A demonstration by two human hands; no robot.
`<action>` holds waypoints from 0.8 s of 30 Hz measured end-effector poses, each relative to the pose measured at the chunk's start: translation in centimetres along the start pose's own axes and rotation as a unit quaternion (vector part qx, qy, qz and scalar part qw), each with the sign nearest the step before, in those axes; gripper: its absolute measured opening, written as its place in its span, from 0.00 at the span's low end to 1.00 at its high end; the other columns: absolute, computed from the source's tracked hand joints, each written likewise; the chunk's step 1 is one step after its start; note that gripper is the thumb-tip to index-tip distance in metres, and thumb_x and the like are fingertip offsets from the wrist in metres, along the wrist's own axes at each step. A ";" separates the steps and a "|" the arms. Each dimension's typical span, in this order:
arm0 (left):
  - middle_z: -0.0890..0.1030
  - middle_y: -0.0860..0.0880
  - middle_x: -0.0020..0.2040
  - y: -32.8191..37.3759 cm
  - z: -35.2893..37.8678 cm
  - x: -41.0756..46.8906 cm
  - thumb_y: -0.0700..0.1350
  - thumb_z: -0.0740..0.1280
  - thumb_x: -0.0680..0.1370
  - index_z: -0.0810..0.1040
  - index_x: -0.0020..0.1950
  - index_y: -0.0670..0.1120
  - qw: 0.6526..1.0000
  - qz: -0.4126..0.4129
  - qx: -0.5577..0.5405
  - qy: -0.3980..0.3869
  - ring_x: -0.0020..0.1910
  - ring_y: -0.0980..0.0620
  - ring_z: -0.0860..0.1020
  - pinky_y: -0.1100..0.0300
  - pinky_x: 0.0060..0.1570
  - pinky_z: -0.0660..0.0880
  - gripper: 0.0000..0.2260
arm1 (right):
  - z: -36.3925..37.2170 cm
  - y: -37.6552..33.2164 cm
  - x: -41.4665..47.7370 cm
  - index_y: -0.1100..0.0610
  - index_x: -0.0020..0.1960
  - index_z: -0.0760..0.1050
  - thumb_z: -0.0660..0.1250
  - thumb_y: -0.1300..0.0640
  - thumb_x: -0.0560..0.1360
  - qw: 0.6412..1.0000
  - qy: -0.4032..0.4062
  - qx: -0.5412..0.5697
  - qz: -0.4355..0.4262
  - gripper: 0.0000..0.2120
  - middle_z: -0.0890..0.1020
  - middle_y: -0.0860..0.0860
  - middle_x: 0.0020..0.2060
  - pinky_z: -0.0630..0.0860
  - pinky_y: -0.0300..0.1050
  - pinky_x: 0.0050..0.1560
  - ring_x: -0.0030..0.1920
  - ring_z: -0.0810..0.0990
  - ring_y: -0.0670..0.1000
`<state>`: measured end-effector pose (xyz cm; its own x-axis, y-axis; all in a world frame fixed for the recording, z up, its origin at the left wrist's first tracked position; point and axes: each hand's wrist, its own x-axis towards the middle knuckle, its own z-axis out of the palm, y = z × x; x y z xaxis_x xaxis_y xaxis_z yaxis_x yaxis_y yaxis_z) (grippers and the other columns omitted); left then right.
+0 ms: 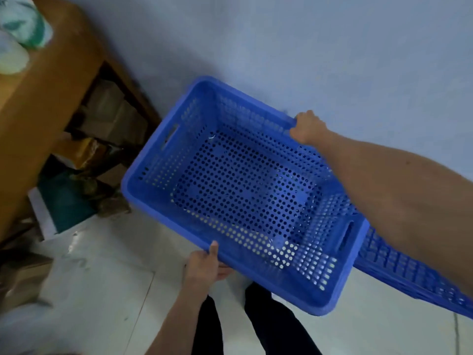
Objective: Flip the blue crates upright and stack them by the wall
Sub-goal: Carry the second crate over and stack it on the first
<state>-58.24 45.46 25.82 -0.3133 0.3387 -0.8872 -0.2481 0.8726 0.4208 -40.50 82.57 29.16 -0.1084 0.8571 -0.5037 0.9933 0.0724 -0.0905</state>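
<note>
Both forearms are bare, with no sleeves, watches or bands in view; the left hand [204,267] and the right hand [308,128] wear no gloves and no rings that can be made out; the right forearm shows faint veins and a small dark mark near its middle; the legs [256,326] are in dark, plain trousers; feet are out of view.

The single head-worn camera looks steeply down and forward from above the blue crate [238,190], close enough that the crate fills the middle of the wide-angle frame. The pale blue wall [307,47] rises beyond the crate's far rim, and the white tiled floor [102,290] spreads on the crate's near side. There is only this one view, tilted, so the crate sits diagonally.
</note>
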 end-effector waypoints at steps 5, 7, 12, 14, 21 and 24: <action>0.84 0.36 0.35 0.9 0.8 0.3 0.54 0.62 0.82 0.79 0.45 0.37 1.000 -0.002 -0.006 0.006 0.35 0.38 0.85 0.45 0.41 0.83 0.20 | 0.6 0.6 1.3 0.60 0.75 0.61 0.60 0.54 0.80 0.999 -0.020 0.028 -0.025 0.25 0.63 0.61 0.71 0.74 0.58 0.58 0.57 0.73 0.63; 0.84 0.37 0.33 1.7 0.2 -0.2 0.55 0.64 0.81 0.79 0.43 0.36 0.999 -0.017 0.036 0.001 0.34 0.39 0.85 0.45 0.39 0.83 0.22 | 1.2 0.8 -0.7 0.59 0.77 0.56 0.60 0.51 0.80 0.997 0.015 -0.003 -0.069 0.30 0.61 0.59 0.73 0.69 0.60 0.66 0.66 0.68 0.64; 0.77 0.48 0.31 4.8 -1.5 -2.1 0.66 0.61 0.77 0.73 0.38 0.45 0.857 0.101 0.500 0.080 0.34 0.47 0.77 0.52 0.38 0.78 0.25 | 5.8 -1.8 -12.9 0.54 0.80 0.50 0.59 0.48 0.81 0.982 -0.048 0.043 -0.179 0.32 0.58 0.56 0.78 0.63 0.56 0.73 0.75 0.61 0.59; 0.77 0.48 0.43 6.2 -1.9 -2.6 0.69 0.60 0.76 0.74 0.51 0.45 0.738 0.196 0.635 0.112 0.44 0.48 0.77 0.54 0.46 0.76 0.26 | 8.7 -2.7 -18.8 0.52 0.80 0.50 0.60 0.44 0.80 0.964 -0.173 0.058 -0.194 0.33 0.59 0.55 0.77 0.64 0.54 0.72 0.75 0.62 0.57; 0.70 0.46 0.71 8.6 -4.9 1.5 0.69 0.58 0.76 0.65 0.75 0.48 0.534 0.283 0.793 -0.071 0.70 0.44 0.67 0.48 0.71 0.64 0.35 | 20.0 -1.9 -30.9 0.57 0.73 0.61 0.58 0.54 0.79 0.980 -0.176 -0.014 -0.094 0.23 0.73 0.55 0.65 0.75 0.53 0.59 0.62 0.75 0.57; 0.74 0.48 0.68 9.0 -7.7 4.3 0.56 0.61 0.80 0.67 0.73 0.49 0.448 0.311 0.837 -0.043 0.67 0.46 0.73 0.51 0.70 0.66 0.23 | 21.2 -1.9 -31.3 0.57 0.69 0.65 0.59 0.57 0.79 0.992 -0.115 -0.025 -0.050 0.19 0.75 0.54 0.60 0.76 0.51 0.47 0.57 0.78 0.57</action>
<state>-68.87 52.09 27.26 0.2094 0.6497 -0.7308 0.9204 -0.3832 -0.0769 -39.82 44.76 26.86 -0.2066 0.7062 -0.6772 0.9774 0.1805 -0.1100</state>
